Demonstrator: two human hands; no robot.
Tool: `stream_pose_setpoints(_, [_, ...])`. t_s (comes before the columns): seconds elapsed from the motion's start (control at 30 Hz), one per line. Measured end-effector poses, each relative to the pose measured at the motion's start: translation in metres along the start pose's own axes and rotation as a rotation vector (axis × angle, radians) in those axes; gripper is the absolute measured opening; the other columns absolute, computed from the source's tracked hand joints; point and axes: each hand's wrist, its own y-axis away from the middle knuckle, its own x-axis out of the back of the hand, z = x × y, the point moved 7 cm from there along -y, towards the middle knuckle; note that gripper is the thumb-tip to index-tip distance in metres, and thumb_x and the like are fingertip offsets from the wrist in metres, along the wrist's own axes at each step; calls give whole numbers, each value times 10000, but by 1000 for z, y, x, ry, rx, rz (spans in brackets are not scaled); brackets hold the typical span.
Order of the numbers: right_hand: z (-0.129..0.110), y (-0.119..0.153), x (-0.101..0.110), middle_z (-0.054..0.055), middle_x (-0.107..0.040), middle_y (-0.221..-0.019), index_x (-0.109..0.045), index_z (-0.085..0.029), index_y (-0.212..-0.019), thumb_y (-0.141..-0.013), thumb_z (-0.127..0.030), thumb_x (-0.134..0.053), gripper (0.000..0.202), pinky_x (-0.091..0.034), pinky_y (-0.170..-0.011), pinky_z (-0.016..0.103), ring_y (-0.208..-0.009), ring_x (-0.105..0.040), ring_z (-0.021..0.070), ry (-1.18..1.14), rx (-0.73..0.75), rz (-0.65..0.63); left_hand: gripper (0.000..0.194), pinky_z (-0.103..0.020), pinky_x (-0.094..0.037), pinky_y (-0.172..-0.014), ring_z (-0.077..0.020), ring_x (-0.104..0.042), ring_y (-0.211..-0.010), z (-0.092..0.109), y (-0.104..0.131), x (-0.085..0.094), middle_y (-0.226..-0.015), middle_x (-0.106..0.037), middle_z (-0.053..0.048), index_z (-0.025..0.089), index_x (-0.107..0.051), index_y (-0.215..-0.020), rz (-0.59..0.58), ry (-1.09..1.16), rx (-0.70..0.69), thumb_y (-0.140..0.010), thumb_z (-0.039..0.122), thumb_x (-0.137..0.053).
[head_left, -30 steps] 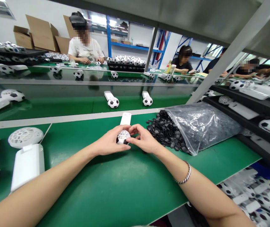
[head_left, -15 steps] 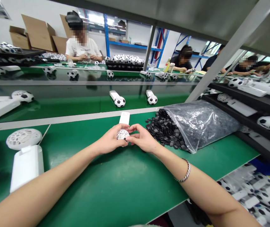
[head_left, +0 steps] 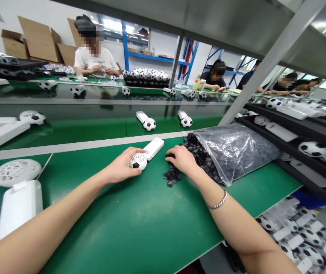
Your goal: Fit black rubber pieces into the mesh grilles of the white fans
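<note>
My left hand (head_left: pixel 124 165) is closed around the ball-shaped head of a white handheld fan (head_left: pixel 139 161). That head has an openwork grille with a black patch showing, and the white handle (head_left: pixel 154 148) points away to the right. My right hand (head_left: pixel 182 160) reaches down at the near edge of a heap of small black plastic pieces (head_left: pixel 201 158), with its fingers bent over some of them. A few loose black pieces (head_left: pixel 172 176) lie on the green table just below its fingertips. The heap spills from a clear plastic bag (head_left: pixel 242 148).
Two fans with football heads (head_left: pixel 149 124) lie on the green conveyor beyond the table edge. Larger-looking white fan parts (head_left: pixel 20 207) lie at left. Black trays (head_left: pixel 288 139) with fans stand at right, near a slanted metal post (head_left: pixel 265 64). Several people work across the line.
My right hand has left the fan head and moved right to the black pieces, some now spread leftward. My left hand has shifted slightly left, and the fan's handle has swung right.
</note>
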Motion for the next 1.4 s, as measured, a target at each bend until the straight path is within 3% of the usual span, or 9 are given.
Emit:
stream_pose_setpoints(0.17, [-13, -7, -10, 67, -613, -833, -658, -175, -832, -840, -208, -548, 115, -393, -749, 281, -852, -528, 210, 102, 42, -47, 530, -370, -397, -852, -247, -499, -978, -4, 0, 2, -1125, -468, -50, 243, -484, -1130, 36, 67, 53, -637, 354, -644])
stream_pose_setpoints(0.4, [-7, 0, -2, 143, -601, -907, -604, -85, -935, -814, -11, -418, 233, -393, -788, 330, -897, -520, 251, 121, 41, 1, 548, -328, -427, -771, -210, -532, -877, -4, -1, -1, -1056, -541, -29, 225, -460, -1140, -18, 166, 25, -621, 252, -633])
stream_pose_setpoints(0.53, [-14, 7, 10, 71, -619, -934, -577, -146, -974, -863, -92, -441, 183, -416, -795, 264, -887, -548, 183, -12, 90, 55, 549, -312, -440, -730, -203, -536, -851, -6, -2, -1, -1023, -550, -34, 209, -458, -1144, -48, 227, 23, -623, 256, -626])
stream_pose_setpoints(0.67, [-42, 14, 16, 5, -626, -851, -584, -189, -853, -845, -140, -522, 79, -437, -745, 231, -803, -571, 136, -463, 254, 107, 550, -295, -441, -709, -191, -532, -829, -4, 0, -2, -1010, -548, -29, 212, -461, -1139, -91, 222, -19, -615, 244, -624])
stream_pose_setpoints(0.77, [-60, 16, 14, -1, -610, -809, -590, -195, -792, -813, -132, -564, 71, -437, -747, 250, -793, -563, 143, -629, 345, 98, 544, -299, -434, -734, -197, -529, -857, -1, 1, 0, -1038, -537, -33, 208, -461, -1141, -100, 182, -53, -619, 230, -611])
stream_pose_setpoints(0.93, [-75, 17, 4, 0, -626, -823, -609, -195, -809, -815, -114, -554, 98, -428, -755, 252, -788, -566, 140, -690, 416, 47, 506, -307, -420, -774, -208, -517, -907, 3, -1, 1, -1054, -525, -32, 205, -475, -1106, -60, 68, -102, -617, 203, -607])
stream_pose_setpoints(1.1, [-77, 17, 0, 12, -611, -801, -611, -196, -808, -821, -160, -549, 72, -422, -737, 272, -784, -562, 159, -682, 409, 57, 487, -325, -420, -817, -216, -520, -919, 8, 0, -1, -1022, -530, -44, 182, -503, -1046, 41, 72, -122, -602, 288, -675])
stream_pose_setpoints(1.4, [-68, 9, -10, 3, -591, -728, -563, -210, -738, -807, -268, -518, 101, -422, -624, 269, -689, -544, 170, -718, 258, -30, 447, -340, -432, -812, -234, -518, -917, 9, -2, -5, -966, -533, -53, 196, -545, -983, 148, 14, -107, -560, 254, -675])
